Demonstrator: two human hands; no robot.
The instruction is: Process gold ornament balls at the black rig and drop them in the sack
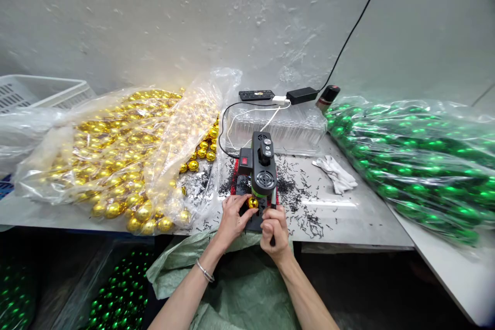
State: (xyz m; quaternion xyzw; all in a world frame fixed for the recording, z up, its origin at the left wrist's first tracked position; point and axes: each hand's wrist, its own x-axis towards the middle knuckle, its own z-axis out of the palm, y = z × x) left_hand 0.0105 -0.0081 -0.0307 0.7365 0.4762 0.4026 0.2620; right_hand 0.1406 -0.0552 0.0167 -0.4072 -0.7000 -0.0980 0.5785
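Note:
Between the thumb and fingers of my left hand (pixel 234 213) is a shiny gold ball (pixel 252 202), held right under the front of a small black machine (pixel 263 162). The machine has round vents, knobs on top and a red switch (pixel 244 161) at its left side. My right hand (pixel 276 229) is closed around a handle (pixel 274 201) at the machine's front right, its dark end showing below the fist. Short black scraps (pixel 297 196) litter the metal tabletop around the machine. Many more gold balls (pixel 144 211) lie in a clear plastic bag to the left.
A clear bag of green balls (pixel 410 160) lies on the right, near a crumpled white glove (pixel 335 174). Behind the machine sits a clear plastic box (pixel 282 126) with a power adapter (pixel 301 95) and cables. A green woven sack (pixel 247 278) hangs below the table edge; a white basket (pixel 42 87) stands far left.

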